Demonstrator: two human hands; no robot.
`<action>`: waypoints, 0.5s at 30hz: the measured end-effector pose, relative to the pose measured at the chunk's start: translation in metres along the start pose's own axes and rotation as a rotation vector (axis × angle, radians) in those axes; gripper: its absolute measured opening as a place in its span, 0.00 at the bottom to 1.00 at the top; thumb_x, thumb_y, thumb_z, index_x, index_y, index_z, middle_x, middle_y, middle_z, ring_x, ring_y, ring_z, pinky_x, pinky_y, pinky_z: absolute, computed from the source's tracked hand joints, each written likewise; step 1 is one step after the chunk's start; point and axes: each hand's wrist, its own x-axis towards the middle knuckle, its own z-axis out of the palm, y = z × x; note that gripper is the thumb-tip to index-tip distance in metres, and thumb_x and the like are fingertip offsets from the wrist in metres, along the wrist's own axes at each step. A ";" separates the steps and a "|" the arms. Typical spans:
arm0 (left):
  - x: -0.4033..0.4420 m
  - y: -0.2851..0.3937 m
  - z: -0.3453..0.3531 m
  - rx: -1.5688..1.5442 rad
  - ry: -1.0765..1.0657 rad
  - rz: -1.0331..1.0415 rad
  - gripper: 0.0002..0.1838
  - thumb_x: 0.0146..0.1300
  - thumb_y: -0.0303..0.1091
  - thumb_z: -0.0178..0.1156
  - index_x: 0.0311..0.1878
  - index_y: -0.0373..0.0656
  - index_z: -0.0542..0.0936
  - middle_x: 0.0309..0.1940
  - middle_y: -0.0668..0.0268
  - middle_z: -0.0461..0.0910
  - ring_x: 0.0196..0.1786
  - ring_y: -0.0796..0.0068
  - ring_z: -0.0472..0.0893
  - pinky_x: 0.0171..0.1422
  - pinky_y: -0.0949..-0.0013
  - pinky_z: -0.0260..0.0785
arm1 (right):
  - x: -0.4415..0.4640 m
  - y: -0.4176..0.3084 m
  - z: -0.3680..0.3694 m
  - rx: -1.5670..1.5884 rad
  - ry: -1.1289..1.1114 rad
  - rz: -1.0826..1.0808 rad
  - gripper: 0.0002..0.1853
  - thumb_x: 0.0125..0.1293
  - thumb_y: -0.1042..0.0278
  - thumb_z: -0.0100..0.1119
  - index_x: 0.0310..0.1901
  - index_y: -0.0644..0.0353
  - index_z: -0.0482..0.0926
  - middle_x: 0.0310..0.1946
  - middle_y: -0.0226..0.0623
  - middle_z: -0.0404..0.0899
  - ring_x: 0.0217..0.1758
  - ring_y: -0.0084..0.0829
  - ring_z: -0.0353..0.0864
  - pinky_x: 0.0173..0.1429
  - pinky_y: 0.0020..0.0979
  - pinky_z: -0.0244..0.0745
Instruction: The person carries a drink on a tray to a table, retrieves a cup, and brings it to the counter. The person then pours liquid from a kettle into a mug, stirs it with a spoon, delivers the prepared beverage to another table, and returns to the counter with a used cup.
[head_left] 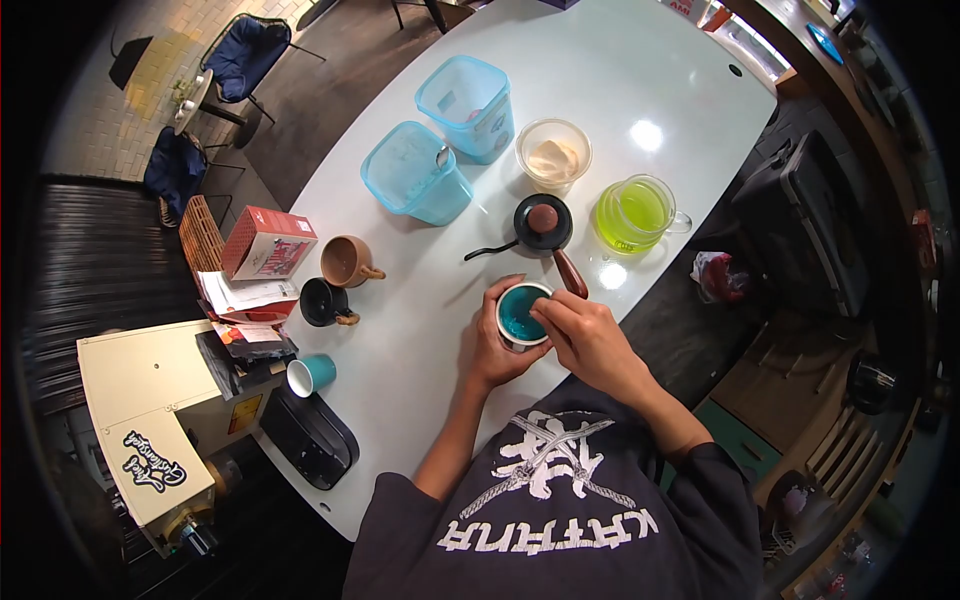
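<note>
My left hand point(493, 352) is wrapped round a white-rimmed cup point(518, 312) with blue-green liquid in it, held near the table's front edge. Over the cup's right rim, my right hand point(585, 338) has its fingers pinched together; whatever is between them is hidden. Just beyond the cup stands a black gooseneck kettle point(530, 232) with a brown knob and handle, its thin spout pointing left. To the right of the kettle is a glass jug point(640, 212) of yellow-green liquid. Behind it stands a clear tub point(553, 157) of pale beige contents.
Two blue plastic containers point(410, 185) stand at the back, a spoon point(441, 156) in the nearer one. At left are a brown mug point(348, 262), a black mug point(322, 303), a tipped teal cup point(315, 374), a red box point(268, 243) and a cream machine point(150, 370).
</note>
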 end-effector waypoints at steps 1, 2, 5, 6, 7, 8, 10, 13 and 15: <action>0.000 -0.001 0.001 0.000 0.002 -0.001 0.49 0.40 0.33 0.82 0.66 0.42 0.63 0.66 0.55 0.70 0.66 0.61 0.75 0.70 0.60 0.69 | -0.002 0.000 -0.003 -0.014 -0.039 0.009 0.05 0.66 0.79 0.59 0.42 0.68 0.78 0.31 0.46 0.74 0.31 0.51 0.79 0.35 0.43 0.72; 0.001 -0.001 0.002 0.008 0.034 0.036 0.48 0.41 0.33 0.81 0.66 0.41 0.65 0.62 0.55 0.72 0.62 0.60 0.77 0.66 0.60 0.71 | -0.004 0.000 -0.006 -0.027 -0.079 0.020 0.04 0.66 0.79 0.59 0.42 0.68 0.78 0.31 0.46 0.75 0.31 0.51 0.78 0.35 0.43 0.72; 0.001 0.003 0.003 0.029 0.066 0.066 0.47 0.41 0.34 0.81 0.65 0.39 0.66 0.58 0.56 0.75 0.57 0.60 0.80 0.62 0.61 0.73 | -0.003 -0.003 -0.015 -0.138 -0.069 0.045 0.09 0.60 0.79 0.60 0.42 0.68 0.76 0.32 0.47 0.75 0.33 0.51 0.80 0.37 0.46 0.75; 0.002 0.005 0.003 0.044 0.065 0.060 0.47 0.41 0.34 0.81 0.65 0.39 0.66 0.58 0.55 0.75 0.57 0.60 0.80 0.62 0.61 0.73 | -0.001 -0.003 -0.014 -0.138 -0.071 0.043 0.09 0.60 0.79 0.60 0.42 0.68 0.76 0.32 0.47 0.75 0.33 0.51 0.80 0.37 0.46 0.75; 0.002 0.005 0.003 0.045 0.067 0.061 0.47 0.41 0.34 0.81 0.65 0.39 0.66 0.58 0.55 0.75 0.57 0.60 0.80 0.62 0.61 0.73 | 0.001 -0.003 -0.013 -0.145 -0.027 0.050 0.09 0.60 0.79 0.60 0.42 0.68 0.76 0.32 0.47 0.75 0.33 0.51 0.80 0.37 0.46 0.75; 0.002 0.005 0.003 0.041 0.070 0.067 0.47 0.41 0.34 0.81 0.65 0.39 0.66 0.58 0.55 0.75 0.57 0.59 0.80 0.62 0.61 0.73 | 0.004 -0.003 -0.012 -0.151 0.017 0.057 0.09 0.60 0.79 0.61 0.42 0.68 0.76 0.32 0.46 0.75 0.33 0.51 0.80 0.37 0.46 0.75; 0.002 0.005 0.003 0.039 0.072 0.073 0.47 0.41 0.34 0.81 0.65 0.39 0.66 0.58 0.55 0.75 0.57 0.59 0.80 0.62 0.61 0.73 | 0.007 -0.003 -0.008 -0.119 0.010 0.052 0.10 0.59 0.80 0.61 0.42 0.68 0.76 0.32 0.46 0.75 0.33 0.51 0.80 0.38 0.46 0.75; 0.002 0.003 0.002 0.047 0.066 0.091 0.48 0.40 0.34 0.81 0.65 0.39 0.66 0.57 0.55 0.76 0.57 0.59 0.80 0.61 0.61 0.73 | 0.006 0.002 -0.001 -0.064 -0.020 0.000 0.11 0.57 0.81 0.61 0.43 0.69 0.76 0.32 0.46 0.75 0.33 0.51 0.80 0.38 0.46 0.75; 0.002 0.002 0.002 0.030 0.057 0.081 0.48 0.40 0.34 0.81 0.65 0.39 0.66 0.57 0.56 0.76 0.57 0.59 0.80 0.61 0.61 0.73 | 0.005 0.002 -0.001 -0.041 -0.041 -0.048 0.12 0.56 0.81 0.61 0.43 0.69 0.76 0.33 0.46 0.75 0.34 0.51 0.80 0.39 0.46 0.75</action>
